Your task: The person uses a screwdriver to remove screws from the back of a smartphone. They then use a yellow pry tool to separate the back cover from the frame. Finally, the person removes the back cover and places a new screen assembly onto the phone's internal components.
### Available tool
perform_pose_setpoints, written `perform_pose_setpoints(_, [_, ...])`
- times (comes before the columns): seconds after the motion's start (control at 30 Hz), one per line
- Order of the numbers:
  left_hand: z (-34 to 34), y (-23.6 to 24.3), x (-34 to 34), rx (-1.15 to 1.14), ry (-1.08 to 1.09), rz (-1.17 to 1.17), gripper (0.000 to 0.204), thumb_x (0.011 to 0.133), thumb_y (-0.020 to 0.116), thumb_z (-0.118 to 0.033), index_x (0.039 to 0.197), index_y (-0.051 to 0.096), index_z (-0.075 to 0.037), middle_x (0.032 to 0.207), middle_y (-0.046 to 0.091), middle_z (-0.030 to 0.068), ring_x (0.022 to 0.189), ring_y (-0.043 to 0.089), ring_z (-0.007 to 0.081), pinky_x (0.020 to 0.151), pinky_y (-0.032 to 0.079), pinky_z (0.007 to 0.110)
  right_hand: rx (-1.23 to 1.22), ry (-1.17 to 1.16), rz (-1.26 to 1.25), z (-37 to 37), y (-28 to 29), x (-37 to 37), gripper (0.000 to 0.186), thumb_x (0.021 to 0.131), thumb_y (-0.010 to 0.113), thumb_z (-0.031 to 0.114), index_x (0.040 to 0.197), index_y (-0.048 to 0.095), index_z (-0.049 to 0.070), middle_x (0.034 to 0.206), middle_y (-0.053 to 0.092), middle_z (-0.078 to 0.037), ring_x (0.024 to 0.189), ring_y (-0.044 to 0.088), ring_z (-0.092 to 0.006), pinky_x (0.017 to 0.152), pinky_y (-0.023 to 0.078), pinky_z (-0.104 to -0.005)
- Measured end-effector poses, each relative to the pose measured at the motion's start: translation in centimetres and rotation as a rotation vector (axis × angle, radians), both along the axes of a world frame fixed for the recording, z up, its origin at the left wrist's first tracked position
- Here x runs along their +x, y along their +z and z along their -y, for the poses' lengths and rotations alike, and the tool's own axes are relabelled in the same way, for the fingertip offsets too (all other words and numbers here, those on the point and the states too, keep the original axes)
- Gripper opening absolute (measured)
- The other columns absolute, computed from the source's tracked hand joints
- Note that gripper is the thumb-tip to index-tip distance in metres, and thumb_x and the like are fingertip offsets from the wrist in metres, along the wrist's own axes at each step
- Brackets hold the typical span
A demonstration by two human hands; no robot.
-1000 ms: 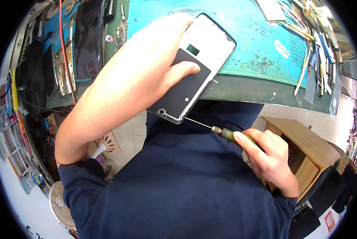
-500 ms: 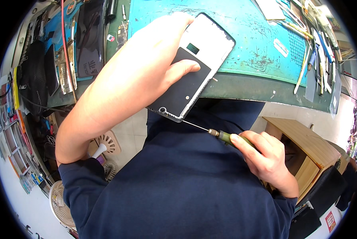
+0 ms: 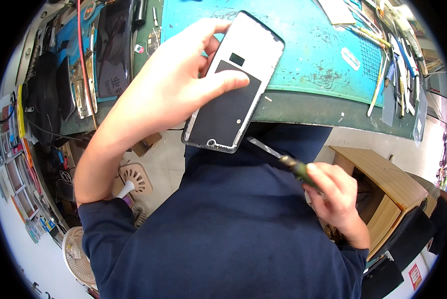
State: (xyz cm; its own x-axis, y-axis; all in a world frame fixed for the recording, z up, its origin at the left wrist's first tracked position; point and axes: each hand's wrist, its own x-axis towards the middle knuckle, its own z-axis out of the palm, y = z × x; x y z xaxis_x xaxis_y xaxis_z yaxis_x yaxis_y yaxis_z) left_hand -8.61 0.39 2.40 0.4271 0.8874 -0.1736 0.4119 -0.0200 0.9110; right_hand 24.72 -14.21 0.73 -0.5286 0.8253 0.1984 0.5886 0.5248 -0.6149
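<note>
Head, screwdriver (image 3: 287,160) blurred, phone frame (image 3: 229,103) partly hidden

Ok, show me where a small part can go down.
Free: the scuffed blue mat between the held phone frame and the white strip. Crowded: the right end, under slim tools, and the left, around the dark panel.

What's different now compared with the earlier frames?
The phone frame has swung counterclockwise, its top moving left. The green-handled tool has moved right; its tip, earlier at the frame's lower corner, now sits just off it. Nothing was let go: the left hand still holds the frame, the right hand the tool.
</note>
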Motion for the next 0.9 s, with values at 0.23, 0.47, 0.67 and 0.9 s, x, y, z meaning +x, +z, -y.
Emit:
perform_pose_setpoints(0.23, [0.8,-0.6,-1.0,-0.288,0.341,0.597,0.041,0.108,0.066,-0.007,0.145,0.055,0.006,0.131,0.071,0.0154,0.113,0.076,0.0224,0.091,0.07,0.041,0.113,-0.184,0.059,-1.2,1.7,2.5,0.062,0.075,0.089,-0.009,0.134,0.072,-0.001,0.111,0.077,-0.02,0.094,0.077,-0.0342,0.079,0.063,-0.0401])
perform_pose_setpoints(0.47, [2.0,-1.1,-0.4,-0.271,0.435,0.495,0.042,0.106,0.067,-0.003,0.145,0.055,0.009,0.131,0.069,0.0177,0.106,0.079,0.0289,0.085,0.073,0.043,0.054,-0.169,0.253,-4.6,3.3,2.8,0.054,0.082,0.084,-0.009,0.133,0.074,0.001,0.119,0.077,-0.019,0.1,0.077,-0.0349,0.087,0.061,-0.0394])
perform_pose_setpoints(0.67, [1.5,-1.8,-1.3,-0.329,0.423,0.524,0.043,0.107,0.065,-0.004,0.148,0.054,0.007,0.134,0.069,0.0181,0.111,0.078,0.0286,0.086,0.072,0.044,0.151,-0.133,0.249,-6.7,2.7,2.6,0.058,0.082,0.082,-0.004,0.138,0.075,0.01,0.107,0.073,-0.011,0.085,0.071,-0.0291,0.073,0.058,-0.0382])
perform_pose_setpoints(0.9, [1.1,-1.6,-1.5,-0.432,0.426,0.632,0.038,0.105,0.071,-0.006,0.141,0.062,0.005,0.128,0.073,0.0147,0.109,0.078,0.025,0.087,0.072,0.044,0.132,-0.131,0.267,-7.2,2.4,2.5,0.059,0.081,0.082,-0.003,0.138,0.076,0.012,0.1,0.069,-0.008,0.081,0.069,-0.0261,0.068,0.056,-0.0366])
